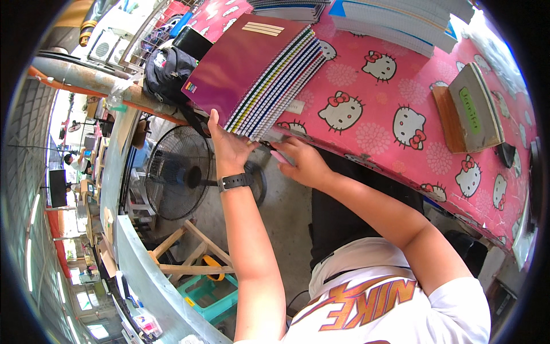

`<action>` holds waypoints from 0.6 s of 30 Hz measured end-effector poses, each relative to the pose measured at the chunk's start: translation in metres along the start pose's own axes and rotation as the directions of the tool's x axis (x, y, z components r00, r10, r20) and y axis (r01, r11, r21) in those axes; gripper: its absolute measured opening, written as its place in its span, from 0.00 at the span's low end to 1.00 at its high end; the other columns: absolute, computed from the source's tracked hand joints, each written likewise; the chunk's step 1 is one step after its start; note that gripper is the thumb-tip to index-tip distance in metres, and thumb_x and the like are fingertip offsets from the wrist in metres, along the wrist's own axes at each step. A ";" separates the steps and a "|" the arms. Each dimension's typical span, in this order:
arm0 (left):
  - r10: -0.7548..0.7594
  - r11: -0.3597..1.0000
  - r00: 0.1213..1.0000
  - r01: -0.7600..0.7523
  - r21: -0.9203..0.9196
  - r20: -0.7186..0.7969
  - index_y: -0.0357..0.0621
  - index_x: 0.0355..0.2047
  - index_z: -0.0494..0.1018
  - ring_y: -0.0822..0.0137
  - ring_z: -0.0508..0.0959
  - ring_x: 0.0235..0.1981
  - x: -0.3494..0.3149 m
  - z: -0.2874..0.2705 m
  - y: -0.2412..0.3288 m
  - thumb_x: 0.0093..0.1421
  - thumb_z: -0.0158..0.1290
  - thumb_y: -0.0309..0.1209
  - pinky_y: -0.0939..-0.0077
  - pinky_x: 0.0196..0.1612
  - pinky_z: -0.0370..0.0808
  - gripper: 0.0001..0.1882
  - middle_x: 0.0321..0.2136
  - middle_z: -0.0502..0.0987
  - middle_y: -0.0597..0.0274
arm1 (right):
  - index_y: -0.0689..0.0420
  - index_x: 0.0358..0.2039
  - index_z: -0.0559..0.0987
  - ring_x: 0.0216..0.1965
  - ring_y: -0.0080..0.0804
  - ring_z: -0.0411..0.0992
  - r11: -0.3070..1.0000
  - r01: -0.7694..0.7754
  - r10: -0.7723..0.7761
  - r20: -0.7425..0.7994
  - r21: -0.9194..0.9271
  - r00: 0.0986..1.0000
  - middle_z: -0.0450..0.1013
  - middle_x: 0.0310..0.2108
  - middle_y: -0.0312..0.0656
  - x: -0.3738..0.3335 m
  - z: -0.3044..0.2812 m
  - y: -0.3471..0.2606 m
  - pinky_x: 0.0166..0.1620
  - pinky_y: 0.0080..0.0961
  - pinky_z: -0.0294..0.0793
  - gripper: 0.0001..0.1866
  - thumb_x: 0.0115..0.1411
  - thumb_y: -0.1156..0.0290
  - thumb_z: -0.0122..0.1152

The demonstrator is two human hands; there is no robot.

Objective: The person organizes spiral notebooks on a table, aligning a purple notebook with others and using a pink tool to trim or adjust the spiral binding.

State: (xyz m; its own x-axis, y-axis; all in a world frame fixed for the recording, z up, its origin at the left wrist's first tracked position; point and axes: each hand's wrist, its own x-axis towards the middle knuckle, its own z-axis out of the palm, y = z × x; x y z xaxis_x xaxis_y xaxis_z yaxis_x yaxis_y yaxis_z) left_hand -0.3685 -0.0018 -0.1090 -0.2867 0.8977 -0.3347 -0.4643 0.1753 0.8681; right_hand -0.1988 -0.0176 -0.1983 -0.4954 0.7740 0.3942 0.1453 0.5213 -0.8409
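A stack of spiral notebooks (pixel 246 71) with a glossy purple cover on top lies at the table's left end, its bound edges fanned out in steps. My left hand (pixel 232 150), a dark watch on its wrist, is closed at the stack's near corner. Its thumb points up along the cover's edge, and its fingers reach under the lower spines. Just to the right, my right hand (pixel 303 163) has its fingers curled at the table's edge. A slim pink thing (pixel 280 157) shows in its grip; its kind is unclear. A small dark piece sits between the two hands.
The table (pixel 375 135) wears a pink cat-patterned cover. Tall paper stacks (pixel 395 26) stand at the back, and a grey board on a wooden stand (pixel 475 109) at the right. Below left are a floor fan (pixel 179 172), a teal crate (pixel 209 298) and wooden bars. A black backpack (pixel 169 71) rests behind.
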 end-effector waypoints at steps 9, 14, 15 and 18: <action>-0.011 1.000 1.000 0.011 0.012 0.022 0.45 0.58 0.58 0.50 0.63 0.53 0.004 0.002 -0.001 0.46 0.43 0.70 0.44 0.52 0.54 0.49 0.54 0.64 0.50 | 0.59 0.52 0.70 0.38 0.35 0.73 0.579 -0.658 0.459 0.475 0.481 0.751 0.73 0.40 0.45 0.003 -0.030 -0.018 0.39 0.29 0.74 0.25 0.55 0.60 0.58; 0.006 1.000 1.000 -0.006 0.018 0.024 0.46 0.54 0.64 0.55 0.70 0.47 0.008 -0.010 0.000 0.49 0.43 0.68 0.52 0.45 0.62 0.44 0.49 0.70 0.52 | 0.59 0.52 0.70 0.51 0.49 0.65 0.981 -0.085 0.083 -0.020 -0.172 0.996 0.69 0.46 0.51 -0.029 -0.145 -0.077 0.53 0.40 0.64 0.27 0.50 0.68 0.62; 0.022 1.000 0.997 -0.022 -0.003 0.077 0.45 0.52 0.67 0.55 0.71 0.46 0.009 -0.014 0.001 0.50 0.42 0.68 0.53 0.41 0.65 0.43 0.48 0.73 0.53 | 0.59 0.52 0.70 0.51 0.49 0.65 0.963 -0.139 0.109 -0.137 -0.231 0.985 0.69 0.45 0.51 -0.033 -0.169 -0.077 0.53 0.41 0.64 0.27 0.49 0.69 0.62; 0.033 0.999 0.998 -0.032 -0.018 0.044 0.44 0.54 0.66 0.55 0.73 0.46 0.008 -0.011 0.000 0.49 0.43 0.67 0.58 0.40 0.68 0.43 0.48 0.73 0.53 | 0.59 0.51 0.70 0.50 0.50 0.65 0.843 -0.225 0.065 -0.322 -0.489 0.945 0.69 0.46 0.50 -0.048 -0.227 -0.043 0.52 0.41 0.64 0.27 0.47 0.72 0.63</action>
State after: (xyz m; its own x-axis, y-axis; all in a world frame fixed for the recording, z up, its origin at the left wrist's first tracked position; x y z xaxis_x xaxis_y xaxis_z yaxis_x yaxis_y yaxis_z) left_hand -0.3804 0.0010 -0.1159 -0.2645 0.9200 -0.2891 -0.4696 0.1390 0.8718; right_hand 0.0129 0.0040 -0.0969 -0.1828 0.8808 0.4368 0.6526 0.4410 -0.6162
